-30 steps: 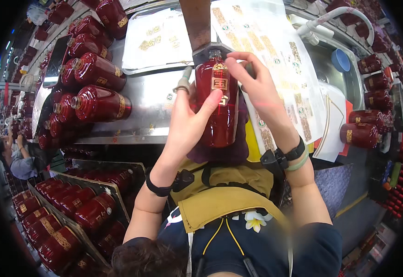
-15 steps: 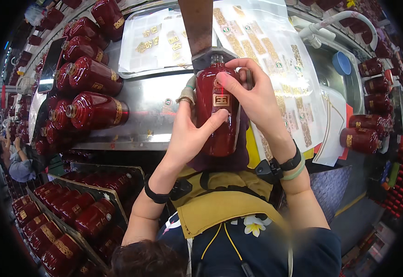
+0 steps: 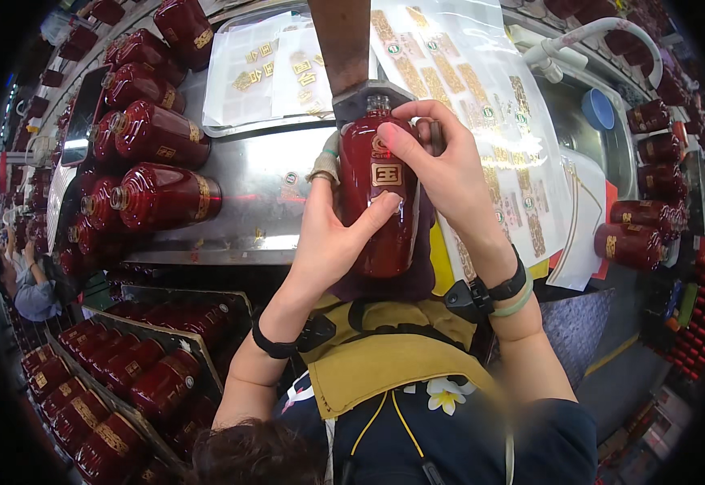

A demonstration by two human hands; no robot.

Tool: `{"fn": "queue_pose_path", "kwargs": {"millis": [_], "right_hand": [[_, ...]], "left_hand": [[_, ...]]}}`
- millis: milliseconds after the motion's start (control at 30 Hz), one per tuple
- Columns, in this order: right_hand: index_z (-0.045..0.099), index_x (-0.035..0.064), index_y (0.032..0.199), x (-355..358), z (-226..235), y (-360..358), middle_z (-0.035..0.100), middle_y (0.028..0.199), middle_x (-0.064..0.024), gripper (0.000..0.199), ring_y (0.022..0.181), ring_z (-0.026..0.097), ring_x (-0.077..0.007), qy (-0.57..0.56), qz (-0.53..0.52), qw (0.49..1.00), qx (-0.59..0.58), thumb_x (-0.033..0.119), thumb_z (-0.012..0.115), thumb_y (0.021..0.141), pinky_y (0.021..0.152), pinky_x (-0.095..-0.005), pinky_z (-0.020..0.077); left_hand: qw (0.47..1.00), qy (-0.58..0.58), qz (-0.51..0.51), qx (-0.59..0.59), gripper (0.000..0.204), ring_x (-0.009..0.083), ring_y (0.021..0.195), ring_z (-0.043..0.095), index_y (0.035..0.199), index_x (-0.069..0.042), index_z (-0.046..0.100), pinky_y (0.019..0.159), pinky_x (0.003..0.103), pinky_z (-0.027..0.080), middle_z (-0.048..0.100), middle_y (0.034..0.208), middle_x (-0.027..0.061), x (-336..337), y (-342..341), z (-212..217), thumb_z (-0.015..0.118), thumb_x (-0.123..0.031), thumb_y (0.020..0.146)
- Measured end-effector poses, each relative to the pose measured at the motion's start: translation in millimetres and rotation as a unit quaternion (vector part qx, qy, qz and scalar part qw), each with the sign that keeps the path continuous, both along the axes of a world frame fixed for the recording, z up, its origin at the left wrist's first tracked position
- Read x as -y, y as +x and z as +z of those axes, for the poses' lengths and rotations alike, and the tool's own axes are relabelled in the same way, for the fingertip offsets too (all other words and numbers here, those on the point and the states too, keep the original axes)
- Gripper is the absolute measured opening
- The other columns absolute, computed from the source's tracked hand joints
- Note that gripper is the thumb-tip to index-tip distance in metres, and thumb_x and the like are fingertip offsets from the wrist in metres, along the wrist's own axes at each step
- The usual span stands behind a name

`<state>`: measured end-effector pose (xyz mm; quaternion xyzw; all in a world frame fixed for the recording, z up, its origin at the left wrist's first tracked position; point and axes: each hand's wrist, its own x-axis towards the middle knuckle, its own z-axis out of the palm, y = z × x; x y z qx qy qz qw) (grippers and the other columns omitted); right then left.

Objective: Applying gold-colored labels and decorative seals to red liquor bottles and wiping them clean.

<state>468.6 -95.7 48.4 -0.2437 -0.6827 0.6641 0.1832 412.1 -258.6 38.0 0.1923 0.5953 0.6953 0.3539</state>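
A dark red glass bottle (image 3: 386, 252) lies in front of me, its open clear neck pointing away and its base toward my apron. My left hand (image 3: 330, 242) is closed around its left side, thumb pressed on the front just below a gold square label (image 3: 386, 175). A cloth cover wraps one left finger. My right hand (image 3: 452, 174) grips the upper right side, its thumb pressing near a small emblem on the shoulder. By its curled fingers is a small dark piece I cannot make out. A dark purple cloth (image 3: 423, 279) lies under the bottle.
Several red bottles (image 3: 166, 194) lie at the left of the metal table (image 3: 247, 178); crates below hold more. Ahead are sheets of gold stickers (image 3: 292, 77), a brown upright post (image 3: 341, 40) and another sticker sheet (image 3: 481, 105). A sink with a blue bowl (image 3: 598, 110) is at right.
Both hands keep their hold on the bottle, with the thumbs in almost the same places. The view has shifted very slightly.
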Motion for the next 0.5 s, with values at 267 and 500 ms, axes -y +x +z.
{"fn": "queue_pose_path", "kwargs": {"millis": [267,500], "right_hand": [[0.066,-0.0027,0.113,0.7,3.1,0.4,0.069,0.090,-0.0039,0.035,0.077,0.058,-0.0059,-0.007,-0.001,1.000,0.004,0.020,0.081,0.091,0.067,-0.0220,0.0502],[0.066,0.0017,0.121,0.5,-1.5,14.5,0.050,0.077,0.0075,0.033,0.070,0.042,-0.0008,-0.053,-0.032,0.998,-0.023,0.020,0.077,0.096,0.062,-0.0191,0.0347]], "left_hand": [[1.000,0.006,0.006,0.008,0.069,0.0197,0.128,0.057,0.149,0.004,0.036,0.109,0.037,0.048,0.055,0.140,0.0151,-0.9,1.5,1.2,0.076,-0.011,0.095],[0.998,0.043,0.044,0.009,0.079,0.0252,0.141,0.047,0.161,0.004,0.019,0.115,0.039,0.044,0.040,0.157,0.0210,0.1,-2.3,-4.0,0.068,-0.008,0.100]]}}
